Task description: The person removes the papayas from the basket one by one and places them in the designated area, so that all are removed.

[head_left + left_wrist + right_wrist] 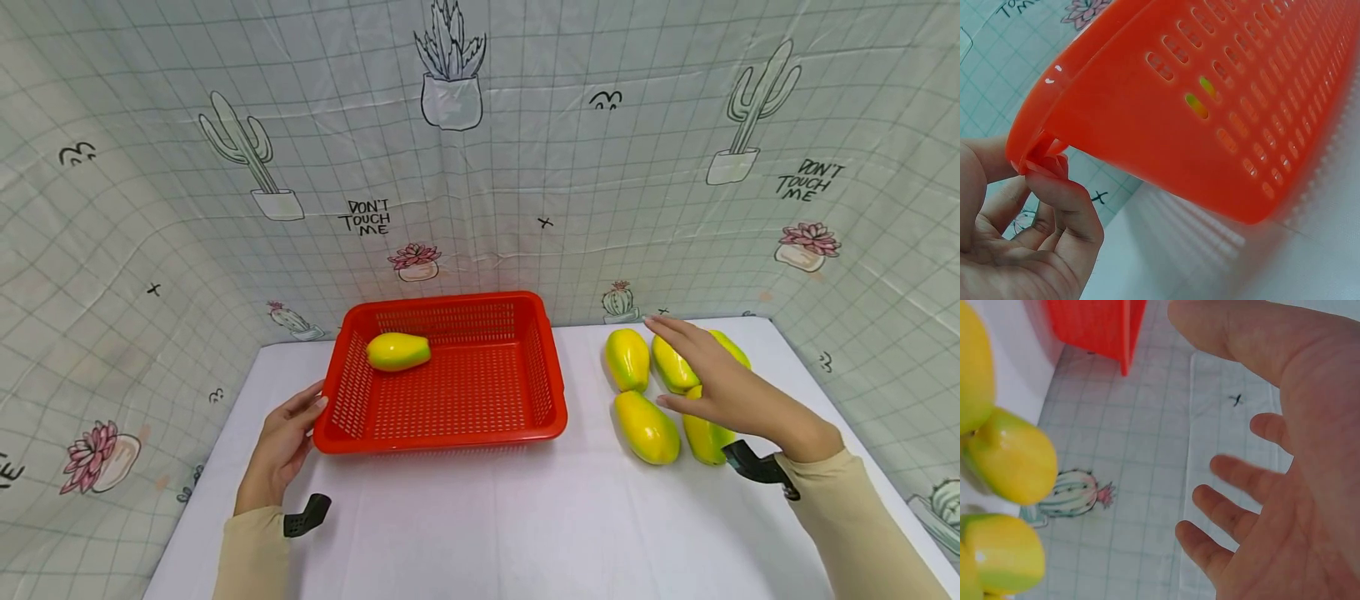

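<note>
A red plastic basket [450, 440] with slotted walls stands on the white table, and one yellow-green papaya [397, 352] lies in its far left part. My left hand [281, 446] is at the basket's left side; in the left wrist view its thumb and index finger pinch the rim. Over on the right, my right hand [720, 387] hovers above a group of several papayas, fingers extended and nothing held. Of these, the near left papaya [647, 427] and far left papaya [627, 360] show whole, while the hand partly covers others. The right wrist view shows the spread fingers beside papayas [1010, 456].
A grid-patterned cloth [495, 167] with cactus drawings hangs behind the table and along both sides. White tabletop [465, 525] lies in front of the basket and between it and the papaya group. Each wrist wears a black camera mount [307, 515].
</note>
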`<state>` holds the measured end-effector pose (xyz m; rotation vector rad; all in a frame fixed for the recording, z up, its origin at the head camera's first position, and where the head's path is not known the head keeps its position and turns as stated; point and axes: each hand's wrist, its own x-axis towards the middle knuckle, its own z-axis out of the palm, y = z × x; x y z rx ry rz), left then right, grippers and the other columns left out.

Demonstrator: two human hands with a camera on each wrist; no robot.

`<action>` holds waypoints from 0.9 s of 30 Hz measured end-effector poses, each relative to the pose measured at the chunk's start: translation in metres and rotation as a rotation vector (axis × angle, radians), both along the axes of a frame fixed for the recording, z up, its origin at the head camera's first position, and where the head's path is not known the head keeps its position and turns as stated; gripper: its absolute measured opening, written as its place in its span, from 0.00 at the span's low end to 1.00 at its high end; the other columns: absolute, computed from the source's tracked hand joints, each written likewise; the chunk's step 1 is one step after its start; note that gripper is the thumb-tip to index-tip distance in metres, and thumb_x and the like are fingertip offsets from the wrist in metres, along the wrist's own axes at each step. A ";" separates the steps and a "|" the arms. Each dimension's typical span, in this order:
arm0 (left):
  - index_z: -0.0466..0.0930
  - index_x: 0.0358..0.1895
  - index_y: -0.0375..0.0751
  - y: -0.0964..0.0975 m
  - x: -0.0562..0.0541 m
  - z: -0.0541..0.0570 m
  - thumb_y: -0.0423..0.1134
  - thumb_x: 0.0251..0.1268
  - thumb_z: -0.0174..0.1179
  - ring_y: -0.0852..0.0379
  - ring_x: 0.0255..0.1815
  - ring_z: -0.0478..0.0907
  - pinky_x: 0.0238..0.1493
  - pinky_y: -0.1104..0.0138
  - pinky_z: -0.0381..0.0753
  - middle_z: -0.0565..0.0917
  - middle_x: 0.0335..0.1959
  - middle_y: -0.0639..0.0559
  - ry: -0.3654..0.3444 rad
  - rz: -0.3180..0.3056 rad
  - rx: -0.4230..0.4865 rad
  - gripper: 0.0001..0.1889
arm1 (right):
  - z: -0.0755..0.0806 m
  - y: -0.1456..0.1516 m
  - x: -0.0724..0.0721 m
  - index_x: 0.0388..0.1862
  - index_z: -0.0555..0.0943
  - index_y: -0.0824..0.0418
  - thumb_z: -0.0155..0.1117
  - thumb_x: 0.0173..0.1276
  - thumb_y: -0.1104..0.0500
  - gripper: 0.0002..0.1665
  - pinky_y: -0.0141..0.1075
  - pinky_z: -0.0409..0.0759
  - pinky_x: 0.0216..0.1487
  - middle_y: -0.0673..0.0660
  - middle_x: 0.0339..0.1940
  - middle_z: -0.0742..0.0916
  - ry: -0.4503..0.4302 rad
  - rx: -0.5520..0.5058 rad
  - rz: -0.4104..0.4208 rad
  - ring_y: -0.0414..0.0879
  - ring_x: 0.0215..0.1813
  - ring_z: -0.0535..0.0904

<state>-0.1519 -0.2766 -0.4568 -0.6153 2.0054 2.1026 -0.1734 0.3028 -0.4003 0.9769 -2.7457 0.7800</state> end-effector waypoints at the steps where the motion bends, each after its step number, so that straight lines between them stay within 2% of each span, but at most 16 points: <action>1: 0.57 0.85 0.43 0.000 0.000 0.000 0.40 0.85 0.52 0.65 0.55 0.80 0.54 0.73 0.84 0.75 0.57 0.61 0.002 0.000 0.001 0.31 | 0.002 -0.003 -0.002 0.86 0.57 0.59 0.82 0.61 0.63 0.60 0.76 0.65 0.67 0.70 0.81 0.65 0.000 0.009 0.003 0.74 0.77 0.61; 8: 0.57 0.85 0.42 -0.002 0.001 0.000 0.39 0.85 0.53 0.66 0.53 0.80 0.53 0.74 0.85 0.76 0.56 0.61 0.005 0.001 0.003 0.31 | 0.011 -0.028 -0.013 0.86 0.58 0.59 0.82 0.62 0.61 0.59 0.74 0.66 0.69 0.68 0.82 0.65 0.000 0.048 0.046 0.69 0.79 0.61; 14: 0.57 0.85 0.43 -0.001 0.001 0.000 0.39 0.85 0.53 0.67 0.52 0.80 0.53 0.74 0.84 0.75 0.57 0.60 -0.006 0.006 0.003 0.32 | 0.013 -0.049 -0.020 0.87 0.56 0.58 0.80 0.64 0.62 0.58 0.71 0.66 0.72 0.67 0.84 0.62 -0.039 0.051 0.088 0.67 0.81 0.59; 17: 0.57 0.85 0.43 -0.001 0.000 0.000 0.40 0.85 0.53 0.66 0.53 0.79 0.54 0.74 0.84 0.74 0.59 0.58 -0.005 0.003 0.002 0.32 | 0.014 -0.058 -0.023 0.87 0.55 0.57 0.79 0.66 0.62 0.58 0.71 0.65 0.73 0.66 0.85 0.60 -0.060 0.048 0.108 0.67 0.82 0.58; 23: 0.57 0.86 0.45 0.000 -0.001 -0.001 0.41 0.85 0.52 0.64 0.56 0.78 0.55 0.75 0.83 0.70 0.69 0.51 -0.019 0.002 -0.011 0.32 | 0.014 -0.080 -0.034 0.86 0.57 0.61 0.78 0.66 0.63 0.55 0.68 0.65 0.75 0.64 0.85 0.61 -0.048 0.026 0.185 0.65 0.82 0.57; 27: 0.57 0.85 0.45 0.001 0.000 -0.002 0.41 0.85 0.53 0.65 0.55 0.78 0.55 0.75 0.83 0.70 0.68 0.52 -0.018 0.003 -0.012 0.32 | 0.013 -0.096 -0.041 0.85 0.57 0.62 0.78 0.66 0.65 0.55 0.66 0.63 0.77 0.64 0.86 0.60 -0.052 0.018 0.231 0.64 0.83 0.56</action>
